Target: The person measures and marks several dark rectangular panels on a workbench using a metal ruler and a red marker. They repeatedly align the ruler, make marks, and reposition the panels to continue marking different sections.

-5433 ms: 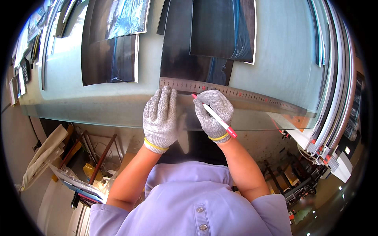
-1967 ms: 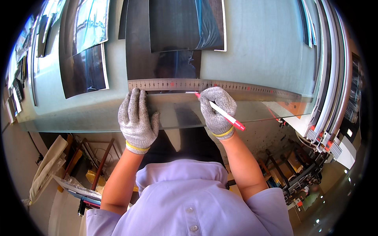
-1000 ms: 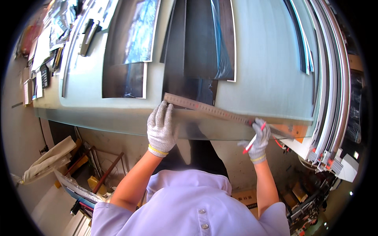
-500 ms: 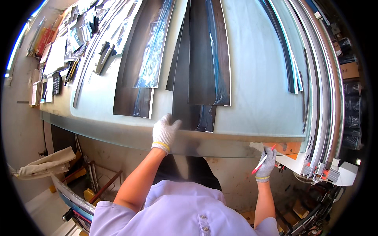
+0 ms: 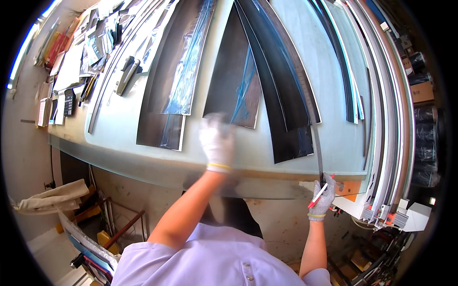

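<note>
I monitor both gloved hands at the near edge of a glass-topped table [image 5: 341, 155]. The right hand [image 5: 323, 199] is closed around the near end of a long metal ruler [image 5: 318, 148] and also retains a red-and-white pen [image 5: 317, 196], which lies slantwise across the glove. The ruler extends from this hand away from the person, over the right side of the right dark stack [image 5: 288, 148]. The overlapping sheets of this stack are set at an angle, their near ends toward the right.

The left hand [image 5: 217, 145] is blurred. It is located at the near end of the middle dark sheet [image 5: 226, 76], which carries crumpled blue film. I cannot tell whether its fingers are apart or together, or whether they contact the sheet.

To the left of the middle sheet, I locate the left dark stack [image 5: 162, 90], also partly filmed. A black calculator [image 5: 69, 102] is positioned near the table's left side. Dark strips [image 5: 344, 81] lie toward the right side, beside long metal rails [image 5: 387, 90].
</note>
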Action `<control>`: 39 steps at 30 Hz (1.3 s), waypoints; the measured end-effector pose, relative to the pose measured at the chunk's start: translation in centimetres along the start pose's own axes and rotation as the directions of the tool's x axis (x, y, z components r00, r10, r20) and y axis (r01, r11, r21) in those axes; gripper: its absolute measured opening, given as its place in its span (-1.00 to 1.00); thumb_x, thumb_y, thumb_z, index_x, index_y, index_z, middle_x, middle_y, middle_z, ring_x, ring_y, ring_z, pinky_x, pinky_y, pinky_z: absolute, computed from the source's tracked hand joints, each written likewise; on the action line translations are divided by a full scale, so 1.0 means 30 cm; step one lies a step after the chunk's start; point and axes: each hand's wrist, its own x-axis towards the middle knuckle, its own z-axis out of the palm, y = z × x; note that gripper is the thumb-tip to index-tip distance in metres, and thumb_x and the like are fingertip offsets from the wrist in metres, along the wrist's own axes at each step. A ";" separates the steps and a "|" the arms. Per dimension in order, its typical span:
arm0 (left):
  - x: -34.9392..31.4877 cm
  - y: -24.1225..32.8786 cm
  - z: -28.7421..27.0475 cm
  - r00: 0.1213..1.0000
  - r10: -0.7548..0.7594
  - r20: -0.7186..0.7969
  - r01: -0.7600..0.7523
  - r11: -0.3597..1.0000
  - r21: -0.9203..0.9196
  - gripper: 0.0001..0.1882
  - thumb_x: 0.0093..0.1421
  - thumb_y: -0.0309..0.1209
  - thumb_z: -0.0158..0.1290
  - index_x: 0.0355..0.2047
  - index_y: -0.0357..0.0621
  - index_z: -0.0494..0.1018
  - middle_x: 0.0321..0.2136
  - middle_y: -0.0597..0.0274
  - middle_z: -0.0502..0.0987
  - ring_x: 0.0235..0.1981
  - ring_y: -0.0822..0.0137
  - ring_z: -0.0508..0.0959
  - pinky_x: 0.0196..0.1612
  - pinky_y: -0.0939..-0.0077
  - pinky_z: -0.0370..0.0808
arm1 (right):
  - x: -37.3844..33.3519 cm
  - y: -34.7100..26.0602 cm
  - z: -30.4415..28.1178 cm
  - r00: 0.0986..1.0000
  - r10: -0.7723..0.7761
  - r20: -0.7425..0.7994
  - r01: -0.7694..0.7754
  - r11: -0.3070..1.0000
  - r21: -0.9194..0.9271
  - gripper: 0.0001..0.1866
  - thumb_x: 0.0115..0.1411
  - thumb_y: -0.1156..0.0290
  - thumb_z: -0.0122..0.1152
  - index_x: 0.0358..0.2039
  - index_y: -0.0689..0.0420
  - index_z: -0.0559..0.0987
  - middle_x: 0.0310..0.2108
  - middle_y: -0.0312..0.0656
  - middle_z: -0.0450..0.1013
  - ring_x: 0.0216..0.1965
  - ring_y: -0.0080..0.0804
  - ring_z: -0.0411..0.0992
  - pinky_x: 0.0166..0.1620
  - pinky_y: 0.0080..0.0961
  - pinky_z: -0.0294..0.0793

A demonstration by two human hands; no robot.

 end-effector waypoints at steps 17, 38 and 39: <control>-0.095 -0.226 -0.251 0.851 -0.484 0.202 0.514 0.847 -0.134 -0.67 0.26 -0.52 0.25 0.04 -0.23 0.60 -0.35 0.19 0.64 -0.49 0.46 0.55 -0.41 0.54 0.52 | 0.054 -0.134 0.150 0.900 -0.165 0.404 0.182 0.983 -0.005 -0.52 -0.03 0.74 0.41 -0.03 0.26 0.65 -0.11 -0.11 0.52 -0.05 -0.22 0.49 0.10 -0.31 0.54; -0.271 -0.223 -0.312 0.877 0.135 0.462 -0.343 0.848 0.404 -0.18 0.16 -0.22 0.27 0.42 -0.06 0.29 0.35 0.06 0.34 0.31 -0.03 0.34 0.31 -0.04 0.25 | 0.133 -0.010 0.248 0.890 -0.284 0.356 0.356 0.921 -0.155 -0.49 -0.20 0.60 0.49 -0.13 0.03 0.70 -0.25 -0.20 0.53 -0.12 -0.13 0.45 0.02 -0.15 0.41; -0.272 -0.224 -0.314 0.882 0.131 0.452 -0.337 0.847 0.411 -0.18 0.16 -0.24 0.26 0.43 -0.07 0.28 0.35 0.06 0.34 0.33 -0.04 0.32 0.32 -0.04 0.24 | 0.148 -0.084 0.250 0.863 -0.332 0.380 0.403 0.907 -0.122 -0.50 -0.19 0.60 0.50 -0.14 0.01 0.70 -0.27 -0.22 0.52 -0.13 -0.14 0.45 0.01 -0.16 0.42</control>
